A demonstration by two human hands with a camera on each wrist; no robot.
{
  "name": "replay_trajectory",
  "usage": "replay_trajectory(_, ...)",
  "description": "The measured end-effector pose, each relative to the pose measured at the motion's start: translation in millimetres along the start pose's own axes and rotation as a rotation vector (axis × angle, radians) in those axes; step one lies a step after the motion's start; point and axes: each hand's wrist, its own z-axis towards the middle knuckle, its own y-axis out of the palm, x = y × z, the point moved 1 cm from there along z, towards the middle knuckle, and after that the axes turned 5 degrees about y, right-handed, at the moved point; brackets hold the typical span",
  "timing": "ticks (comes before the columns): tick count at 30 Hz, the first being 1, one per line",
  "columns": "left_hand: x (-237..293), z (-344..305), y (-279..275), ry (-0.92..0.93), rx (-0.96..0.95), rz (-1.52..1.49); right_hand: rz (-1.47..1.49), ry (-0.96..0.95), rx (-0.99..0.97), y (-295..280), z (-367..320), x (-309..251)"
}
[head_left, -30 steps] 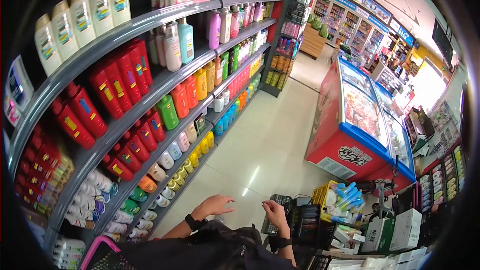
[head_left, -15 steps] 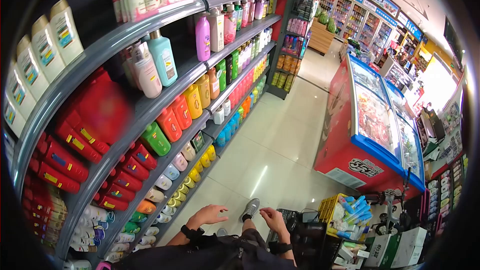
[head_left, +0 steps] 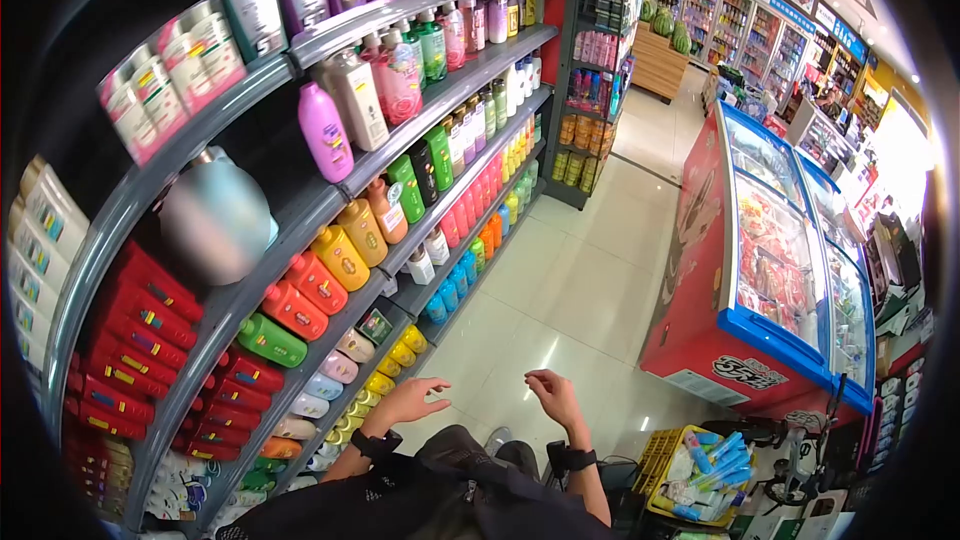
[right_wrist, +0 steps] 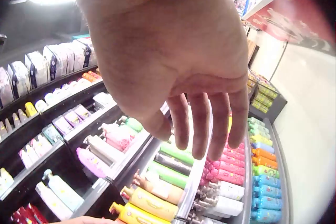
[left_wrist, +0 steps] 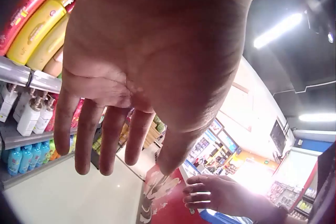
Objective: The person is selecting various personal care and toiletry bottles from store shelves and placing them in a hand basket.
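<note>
My left hand [head_left: 408, 403] hangs in front of my body with nothing in it, its fingers loosely extended. A short way to its right, my right hand [head_left: 556, 400] is also empty, with fingers relaxed and slightly bent. In the left wrist view, the left palm [left_wrist: 142, 61] shows with straight fingers pointing down. Loose fingers also hang from the right palm [right_wrist: 173, 50] in its own wrist view. The left hand is nearer the shelving, where yellow pump bottles [head_left: 340, 257], a green bottle [head_left: 272, 339] and a purple bottle [head_left: 326, 130] stand.
A long grey shelf [head_left: 395, 10] curves along the left side, packed with toiletries. To the right are a red and blue chest freezer [head_left: 690, 335] and a yellow crate [head_left: 652, 475] holding blue packets [head_left: 722, 460]. Tiled floor [head_left: 590, 250] runs between them toward a display rack [head_left: 590, 90].
My view has moved forward along the aisle, so the shelf bottles shift left and downward and the freezer looks closer. Both hands stay empty in front of my body.
</note>
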Motion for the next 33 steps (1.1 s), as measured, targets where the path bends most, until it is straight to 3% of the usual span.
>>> replay_trajectory(10, -12.2, 186.1, -23.6, 0.079, -0.126, 0.086, 0.203, 0.041, 0.023, -78.5, 133.6, -14.5)
replay_trajectory(18, 2.1, 375.2, -90.9, 0.223, -0.167, 0.142, 0.262, 0.054, 0.168, -138.7, 264.7, -37.9)
replay_trajectory(20, 0.5, 420.5, -102.8, 0.236, -0.198, 0.025, 0.204, 0.034, 0.212, -156.2, 300.0, -50.8)
replay_trajectory(23, 9.6, 465.0, -126.9, 0.317, -0.152, 0.223, 0.167, 0.033, 0.239, -167.6, 334.6, -62.6)
replay_trajectory(26, 15.3, 503.0, -143.9, 0.282, -0.175, -0.004, 0.204, 0.058, 0.204, -178.5, 375.2, -62.2)
replay_trajectory(33, 6.2, 574.5, -159.4, 0.197, -0.13, 0.059, 0.177, 0.085, 0.087, -221.9, 464.9, -62.5)
